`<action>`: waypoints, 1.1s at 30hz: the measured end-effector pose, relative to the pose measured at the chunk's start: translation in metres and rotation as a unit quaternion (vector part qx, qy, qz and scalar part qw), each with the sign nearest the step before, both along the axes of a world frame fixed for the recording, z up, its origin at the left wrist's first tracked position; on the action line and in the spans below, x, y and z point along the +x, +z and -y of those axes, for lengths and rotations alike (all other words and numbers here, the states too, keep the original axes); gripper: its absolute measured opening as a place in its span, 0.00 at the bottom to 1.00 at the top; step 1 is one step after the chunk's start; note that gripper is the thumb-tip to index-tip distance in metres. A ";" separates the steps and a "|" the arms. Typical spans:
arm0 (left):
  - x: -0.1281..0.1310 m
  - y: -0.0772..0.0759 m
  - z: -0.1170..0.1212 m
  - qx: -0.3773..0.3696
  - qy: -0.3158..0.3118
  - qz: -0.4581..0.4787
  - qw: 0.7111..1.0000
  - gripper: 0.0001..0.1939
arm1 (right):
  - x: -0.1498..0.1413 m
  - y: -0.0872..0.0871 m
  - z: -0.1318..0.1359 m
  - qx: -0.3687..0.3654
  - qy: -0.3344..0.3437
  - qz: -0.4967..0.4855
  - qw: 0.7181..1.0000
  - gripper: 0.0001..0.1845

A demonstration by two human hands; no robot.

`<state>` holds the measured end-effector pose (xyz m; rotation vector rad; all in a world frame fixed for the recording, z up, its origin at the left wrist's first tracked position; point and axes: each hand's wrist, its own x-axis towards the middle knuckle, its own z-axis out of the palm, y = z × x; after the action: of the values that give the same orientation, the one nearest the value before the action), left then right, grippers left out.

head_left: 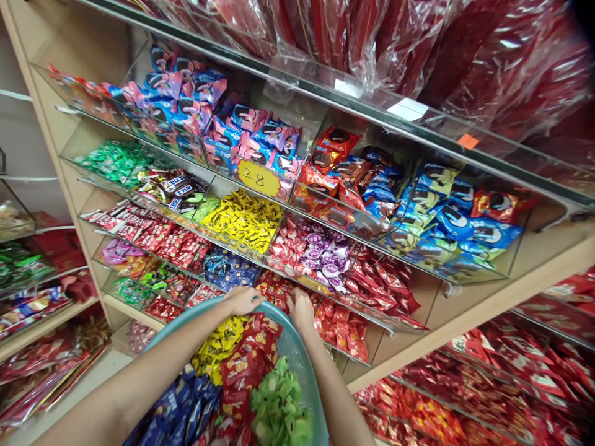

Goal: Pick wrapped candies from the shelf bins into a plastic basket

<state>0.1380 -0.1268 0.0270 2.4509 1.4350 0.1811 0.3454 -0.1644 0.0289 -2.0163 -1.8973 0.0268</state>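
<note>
A teal plastic basket [304, 359] stands in front of me, filled with yellow, red, dark blue and green wrapped candies. My left hand [244, 300] lies at the basket's far rim, its fingers bent down over the edge and partly hidden. Just beyond the rim, to the right, my right hand [301, 308] is at a shelf compartment of red wrapped candies [274, 288]. Its fingers are curled, and whatever lies between them is hidden. Inside the basket, red packets [248, 359] fill the middle, next to green candies [281, 402], yellow candies [220, 347] and dark blue packets [181, 406].
Tiered clear bins hold yellow candies [246, 220], purple-and-white candies [328, 254] and blue-pink packets [260, 139]. A yellow price tag [258, 178] hangs on the upper bin. A glass shelf edge [353, 93] juts out above, under red plastic-wrapped goods [418, 43]. More red packets [465, 384] fill shelves at right.
</note>
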 end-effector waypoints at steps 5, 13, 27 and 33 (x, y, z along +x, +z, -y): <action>-0.002 -0.004 -0.002 0.004 -0.013 0.001 1.000 0.23 | 0.014 -0.011 -0.039 -0.061 0.032 0.067 0.995 0.26; -0.002 0.002 0.003 -0.008 0.006 0.008 1.000 0.24 | 0.009 -0.022 -0.053 -0.103 0.055 0.105 0.988 0.28; -0.001 -0.001 0.002 0.012 -0.005 0.004 1.000 0.23 | 0.006 -0.007 -0.025 -0.026 0.057 0.091 0.994 0.27; -0.001 -0.002 0.001 0.007 -0.005 0.003 1.000 0.24 | -0.001 0.014 0.034 0.020 0.125 0.031 0.991 0.27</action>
<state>0.1375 -0.1274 0.0250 2.4649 1.4242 0.1975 0.3447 -0.1979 0.0428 -1.7610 -2.1609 -0.0076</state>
